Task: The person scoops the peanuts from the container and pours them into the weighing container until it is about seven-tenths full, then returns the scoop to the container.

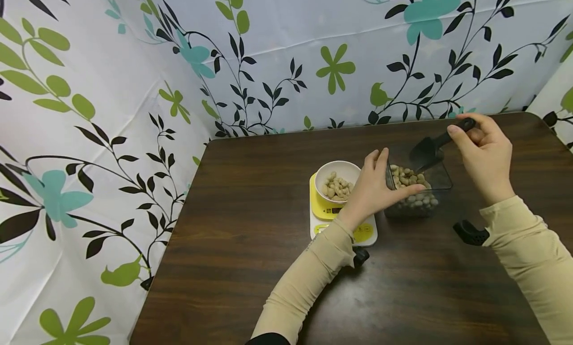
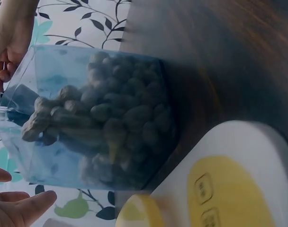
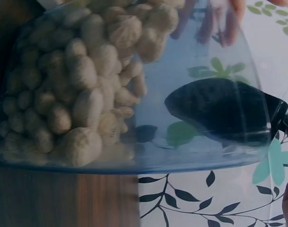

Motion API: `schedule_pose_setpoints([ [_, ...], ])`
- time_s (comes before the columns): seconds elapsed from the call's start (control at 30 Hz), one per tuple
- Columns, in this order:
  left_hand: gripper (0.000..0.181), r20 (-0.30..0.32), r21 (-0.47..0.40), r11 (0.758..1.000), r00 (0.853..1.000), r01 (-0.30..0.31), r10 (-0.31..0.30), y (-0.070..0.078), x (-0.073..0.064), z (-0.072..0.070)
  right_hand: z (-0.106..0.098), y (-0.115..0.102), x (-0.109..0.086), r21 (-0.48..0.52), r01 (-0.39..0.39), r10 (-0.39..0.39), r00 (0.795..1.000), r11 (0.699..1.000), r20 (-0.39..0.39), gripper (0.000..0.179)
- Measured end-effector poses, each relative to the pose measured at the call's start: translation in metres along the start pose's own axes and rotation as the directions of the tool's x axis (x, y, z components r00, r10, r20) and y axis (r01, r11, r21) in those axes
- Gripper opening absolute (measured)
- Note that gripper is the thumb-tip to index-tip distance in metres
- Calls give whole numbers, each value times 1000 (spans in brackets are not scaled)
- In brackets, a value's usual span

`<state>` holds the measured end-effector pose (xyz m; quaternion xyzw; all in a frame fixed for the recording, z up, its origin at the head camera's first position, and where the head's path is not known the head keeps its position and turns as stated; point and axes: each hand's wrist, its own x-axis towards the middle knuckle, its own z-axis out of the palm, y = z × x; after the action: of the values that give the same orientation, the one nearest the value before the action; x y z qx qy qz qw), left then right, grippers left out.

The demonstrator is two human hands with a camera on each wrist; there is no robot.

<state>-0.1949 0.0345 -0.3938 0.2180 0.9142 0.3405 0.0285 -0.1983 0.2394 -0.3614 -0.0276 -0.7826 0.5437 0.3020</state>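
Note:
A clear plastic container (image 1: 440, 178) of unshelled peanuts (image 1: 405, 176) stands on the table. My right hand (image 1: 485, 151) grips the handle of a black scoop (image 1: 427, 153). The blade (image 3: 215, 111) reaches inside the container, above the peanuts, and its far face is hidden. My left hand (image 1: 376, 186) is at the container's near left corner, thumb stretched along the front rim and fingers spread at the left side. How firmly it touches is unclear. Beside that hand, a white bowl (image 1: 319, 178) with some peanuts (image 1: 337, 187) sits on a yellow and white scale (image 1: 315, 206).
The dark wooden table (image 1: 241, 225) extends left and in front of the scale. A patterned curtain (image 1: 286, 51) hangs along the table's back and left edges. The container stands close to the scale's right side. Black straps (image 1: 470, 233) are on the wrists.

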Motion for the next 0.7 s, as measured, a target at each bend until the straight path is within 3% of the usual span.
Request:
schedule_pose_setpoints([
  [0.2, 98, 41, -17, 1000, 999, 18, -17, 2, 1, 6, 3, 6, -4, -165, 169, -162, 985, 972, 52, 32],
  [0.43, 98, 27, 29, 999, 999, 22, -23, 2, 3, 10, 4, 6, -11, -311, 413, -366, 909, 856, 200, 33],
  [0.57, 97, 22, 28, 999, 999, 30, -31, 2, 2, 11, 6, 5, -15, -343, 484, -419, 873, 805, 249, 30],
  [0.7, 97, 20, 10, 999, 999, 33, -33, 2, 1, 11, 7, 4, -18, -373, 502, -421, 863, 780, 281, 30],
])
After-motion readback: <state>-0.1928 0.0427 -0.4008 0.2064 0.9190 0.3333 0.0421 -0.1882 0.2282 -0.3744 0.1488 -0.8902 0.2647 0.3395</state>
